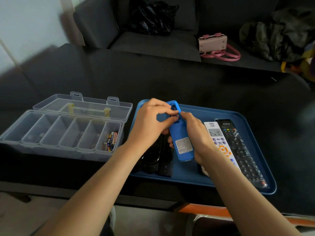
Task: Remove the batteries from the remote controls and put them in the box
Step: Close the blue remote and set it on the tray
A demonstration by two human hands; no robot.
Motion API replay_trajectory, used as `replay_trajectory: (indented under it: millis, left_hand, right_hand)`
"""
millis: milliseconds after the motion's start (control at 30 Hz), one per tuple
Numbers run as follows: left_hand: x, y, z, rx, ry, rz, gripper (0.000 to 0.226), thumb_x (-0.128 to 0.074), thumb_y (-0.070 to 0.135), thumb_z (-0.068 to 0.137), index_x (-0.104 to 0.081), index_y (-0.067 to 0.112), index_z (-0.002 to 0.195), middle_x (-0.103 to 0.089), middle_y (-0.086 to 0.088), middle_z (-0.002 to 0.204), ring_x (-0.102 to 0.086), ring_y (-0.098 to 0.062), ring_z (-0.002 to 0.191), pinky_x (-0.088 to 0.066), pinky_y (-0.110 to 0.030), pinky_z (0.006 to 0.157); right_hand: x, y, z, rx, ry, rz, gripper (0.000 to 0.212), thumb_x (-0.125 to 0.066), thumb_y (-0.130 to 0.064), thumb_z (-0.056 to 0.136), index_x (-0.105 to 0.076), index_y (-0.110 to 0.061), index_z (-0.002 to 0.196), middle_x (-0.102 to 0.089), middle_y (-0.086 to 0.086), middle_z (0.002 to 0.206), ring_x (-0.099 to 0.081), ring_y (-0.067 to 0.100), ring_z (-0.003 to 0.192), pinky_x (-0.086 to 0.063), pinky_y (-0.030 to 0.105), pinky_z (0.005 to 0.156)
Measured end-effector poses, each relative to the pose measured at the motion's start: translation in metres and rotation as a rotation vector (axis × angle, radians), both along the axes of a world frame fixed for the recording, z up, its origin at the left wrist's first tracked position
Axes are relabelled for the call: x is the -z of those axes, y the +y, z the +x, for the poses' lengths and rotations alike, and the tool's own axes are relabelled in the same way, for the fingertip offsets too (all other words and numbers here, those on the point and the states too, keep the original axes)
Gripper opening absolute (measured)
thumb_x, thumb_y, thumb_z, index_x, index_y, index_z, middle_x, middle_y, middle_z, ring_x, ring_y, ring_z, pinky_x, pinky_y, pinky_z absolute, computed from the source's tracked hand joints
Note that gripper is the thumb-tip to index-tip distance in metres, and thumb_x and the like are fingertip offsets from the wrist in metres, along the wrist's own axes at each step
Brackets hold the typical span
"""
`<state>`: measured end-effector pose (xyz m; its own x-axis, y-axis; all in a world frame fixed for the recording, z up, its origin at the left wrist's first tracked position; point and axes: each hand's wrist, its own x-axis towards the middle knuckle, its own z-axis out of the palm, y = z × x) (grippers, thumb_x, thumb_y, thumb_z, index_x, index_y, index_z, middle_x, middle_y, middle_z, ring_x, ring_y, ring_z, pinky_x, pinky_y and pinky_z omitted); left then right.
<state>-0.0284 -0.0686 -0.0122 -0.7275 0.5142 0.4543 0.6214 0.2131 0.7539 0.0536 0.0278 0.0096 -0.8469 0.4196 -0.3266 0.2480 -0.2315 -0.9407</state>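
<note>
Prying at blue remote (181, 133) over tray (238, 183), left hand (150, 123) and right hand (198, 133) both gripping it, fingertips in its open bay; some batteries (110, 139) already in box (51, 133), white remote (219, 143) and black remote (238, 150) untouched.

black remote (238, 147): white logo up top, too blurry to read
white remote (215, 133): tiny print, unreadable
blue remote (182, 138) sticker: can't read
batteries (111, 139): red label, illegible

Dark sofa (153, 43) behind table. On sofa: black plastic bag (151, 16) at left, pink handbag (213, 44) centre, dark crumpled garment (276, 36) at right.
</note>
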Motion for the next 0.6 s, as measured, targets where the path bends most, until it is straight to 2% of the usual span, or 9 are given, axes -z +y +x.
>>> replay_trajectory:
  millis: [100, 233, 333, 400, 500, 600]
  left_hand:
    - [-0.002, -0.001, 0.0, 0.012, -0.059, 0.01, 0.015, -0.074, 0.02, 0.075, -0.074, 0.018, 0.091, -0.057, 0.004, 0.111, -0.051, 0.006, 0.096, -0.034, 0.001, 0.078]
    - [-0.003, -0.001, -0.001, 0.023, -0.141, -0.002, 0.014, -0.074, 0.017, 0.076, -0.074, 0.016, 0.09, -0.054, 0.005, 0.126, -0.048, 0.002, 0.109, -0.034, -0.001, 0.09]
    - [-0.006, -0.001, -0.001, 0.047, -0.265, 0.025, 0.017, -0.074, 0.014, 0.075, -0.07, 0.018, 0.091, -0.056, 0.005, 0.125, -0.05, 0.0, 0.111, -0.043, -0.019, 0.095]
    - [-0.007, -0.001, -0.001, 0.074, -0.426, 0.094, 0.026, -0.075, 0.008, 0.073, -0.064, 0.019, 0.093, -0.057, 0.006, 0.121, -0.051, -0.003, 0.113, -0.046, -0.028, 0.095]
    - [-0.009, 0.0, -0.001, 0.105, -0.739, 0.229, 0.045, -0.075, -0.003, 0.069, -0.055, 0.024, 0.1, -0.06, -0.002, 0.117, -0.056, -0.012, 0.111, -0.049, -0.03, 0.091]
    - [-0.011, 0.0, -0.001, 0.126, -0.965, 0.307, 0.053, -0.069, -0.012, 0.07, -0.054, 0.018, 0.111, -0.062, -0.007, 0.115, -0.06, -0.02, 0.108, -0.051, -0.031, 0.089]
  right_hand:
    - [0.002, 0.0, 0.0, -0.008, 0.011, -0.001, 0.035, -0.033, -0.031, 0.101, -0.059, -0.008, 0.1, -0.067, 0.016, 0.071, -0.058, 0.021, 0.046, -0.05, 0.027, 0.044]
    - [0.005, -0.001, 0.0, -0.021, 0.006, -0.008, 0.043, -0.028, -0.035, 0.102, -0.059, -0.006, 0.103, -0.066, 0.017, 0.074, -0.057, 0.021, 0.048, -0.048, 0.026, 0.045]
    - [0.005, -0.002, 0.001, -0.018, 0.012, -0.003, 0.044, -0.027, -0.036, 0.103, -0.06, -0.007, 0.1, -0.066, 0.015, 0.07, -0.057, 0.02, 0.048, -0.048, 0.025, 0.044]
    - [0.005, -0.003, 0.002, -0.016, 0.019, -0.002, 0.043, -0.027, -0.036, 0.103, -0.06, -0.008, 0.099, -0.065, 0.014, 0.068, -0.057, 0.019, 0.048, -0.048, 0.025, 0.044]
    - [0.005, -0.005, 0.004, -0.037, 0.056, 0.035, 0.041, -0.029, -0.036, 0.102, -0.059, -0.008, 0.106, -0.065, 0.014, 0.068, -0.057, 0.019, 0.047, -0.048, 0.026, 0.044]
    - [0.006, -0.008, 0.004, -0.048, 0.081, 0.079, 0.035, -0.033, -0.034, 0.102, -0.056, -0.008, 0.109, -0.064, 0.016, 0.07, -0.057, 0.021, 0.048, -0.048, 0.028, 0.045]
